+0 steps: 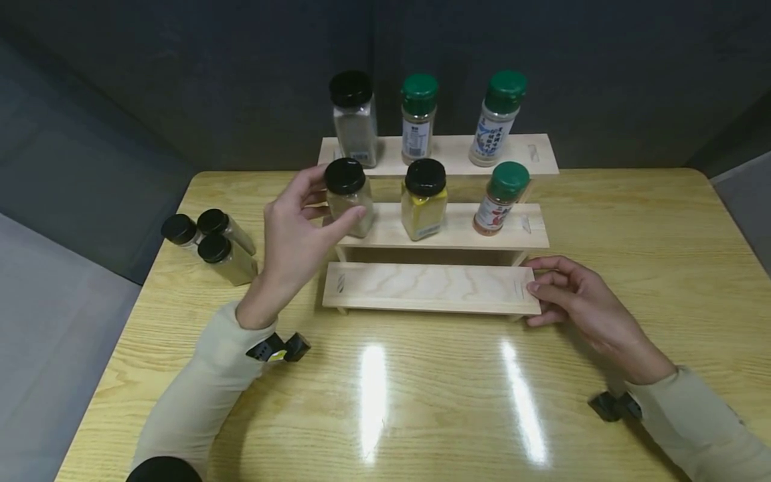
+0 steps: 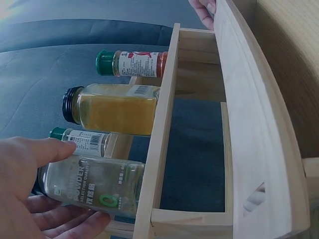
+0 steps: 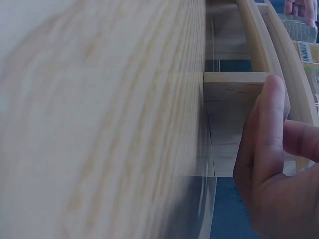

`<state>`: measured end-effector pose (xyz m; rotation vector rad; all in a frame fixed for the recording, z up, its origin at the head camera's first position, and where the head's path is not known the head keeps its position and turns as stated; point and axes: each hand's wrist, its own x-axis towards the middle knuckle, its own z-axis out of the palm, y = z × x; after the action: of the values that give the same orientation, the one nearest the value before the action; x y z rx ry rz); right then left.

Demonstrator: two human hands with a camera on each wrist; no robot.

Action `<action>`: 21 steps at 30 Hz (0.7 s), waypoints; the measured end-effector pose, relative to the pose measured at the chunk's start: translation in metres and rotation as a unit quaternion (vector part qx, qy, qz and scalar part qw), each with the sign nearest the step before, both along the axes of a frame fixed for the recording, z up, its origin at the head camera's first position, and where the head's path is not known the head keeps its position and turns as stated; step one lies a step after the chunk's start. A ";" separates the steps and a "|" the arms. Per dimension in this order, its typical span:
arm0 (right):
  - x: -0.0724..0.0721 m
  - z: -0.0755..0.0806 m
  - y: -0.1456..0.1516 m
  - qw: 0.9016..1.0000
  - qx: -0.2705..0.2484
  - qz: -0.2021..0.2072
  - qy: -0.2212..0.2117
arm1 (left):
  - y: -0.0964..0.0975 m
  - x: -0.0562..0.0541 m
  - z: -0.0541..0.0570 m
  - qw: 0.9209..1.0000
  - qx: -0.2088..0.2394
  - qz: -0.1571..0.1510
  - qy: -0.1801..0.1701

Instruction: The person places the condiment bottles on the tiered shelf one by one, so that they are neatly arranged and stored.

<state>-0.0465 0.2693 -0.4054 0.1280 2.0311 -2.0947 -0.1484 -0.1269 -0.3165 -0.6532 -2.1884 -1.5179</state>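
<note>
My left hand [image 1: 295, 231] holds a clear spice jar [image 1: 352, 209] with a black lid at the left end of the middle step of a three-step wooden rack [image 1: 421, 288]. Thumb and fingers lie on opposite sides of this jar; its printed label [image 2: 92, 186] faces the left wrist view. My right hand [image 1: 584, 308] grips the right end of the lowest step, thumb near its front corner. On the same middle step stand a black-lidded jar of yellow powder [image 1: 424, 207] and a green-capped jar with reddish contents [image 1: 494, 211].
Along the top step stand a black-lidded jar [image 1: 355, 130] and two green-capped jars, one mid-step [image 1: 417, 130], one to the right [image 1: 494, 130]. Several black-lidded jars [image 1: 237, 268] cluster left on the wooden table [image 1: 434, 402]. A dark panel [image 1: 253, 87] rises behind.
</note>
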 end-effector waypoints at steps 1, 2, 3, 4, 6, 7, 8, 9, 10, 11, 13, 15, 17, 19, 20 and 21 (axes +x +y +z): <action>0.000 0.000 0.000 1.000 0.002 0.000 -0.001 | 0.000 0.000 0.000 1.000 0.000 0.000 -0.001; 0.000 0.000 0.000 1.000 0.002 0.000 -0.001 | 0.000 0.000 -0.001 1.000 0.000 0.000 -0.002; 0.000 0.001 0.000 1.000 0.003 0.000 -0.002 | -0.001 0.000 -0.001 1.000 0.000 0.000 -0.003; 0.000 0.001 0.000 1.000 0.004 0.000 -0.002 | -0.001 -0.001 -0.002 1.000 0.001 0.000 -0.004; 0.000 0.000 -0.001 1.000 0.001 0.000 -0.002 | -0.001 0.000 -0.003 1.000 0.000 -0.001 -0.003; 0.000 0.000 -0.001 1.000 0.000 0.000 -0.002 | -0.002 0.001 -0.003 1.000 0.000 -0.001 0.000; 0.000 0.000 -0.001 1.000 -0.001 0.000 -0.002 | -0.003 0.001 -0.004 1.000 0.000 0.000 0.003; 0.000 0.000 -0.001 1.000 -0.001 0.000 -0.002 | -0.004 0.002 -0.004 1.000 0.001 0.001 0.006; 0.000 -0.001 -0.001 1.000 -0.001 0.001 -0.002 | -0.005 0.004 -0.005 1.000 0.004 0.002 0.010; 0.000 -0.001 -0.001 1.000 -0.003 0.002 -0.002 | -0.007 0.005 -0.006 1.000 0.007 0.002 0.014; 0.000 -0.001 -0.002 1.000 -0.002 0.003 -0.001 | -0.012 0.009 -0.007 1.000 0.015 0.004 0.023; 0.000 0.000 -0.001 1.000 -0.004 0.003 0.001 | -0.019 0.013 -0.008 0.999 0.021 0.005 0.032; 0.000 0.000 -0.001 1.000 -0.007 0.003 0.003 | -0.027 0.017 -0.010 0.999 0.024 0.012 0.040; 0.000 0.000 -0.001 1.000 -0.009 0.001 0.003 | -0.035 0.021 -0.011 0.998 0.023 0.020 0.047; 0.000 0.000 -0.001 1.000 -0.009 0.000 0.003 | -0.039 0.023 -0.012 0.998 0.020 0.026 0.052; 0.000 0.000 0.000 1.000 -0.010 -0.001 0.003 | -0.043 0.024 -0.012 0.998 0.020 0.032 0.054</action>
<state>-0.0460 0.2689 -0.4052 0.1200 2.0142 -2.1171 -0.1241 -0.1698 -0.3288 -0.6311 -2.0746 -1.4550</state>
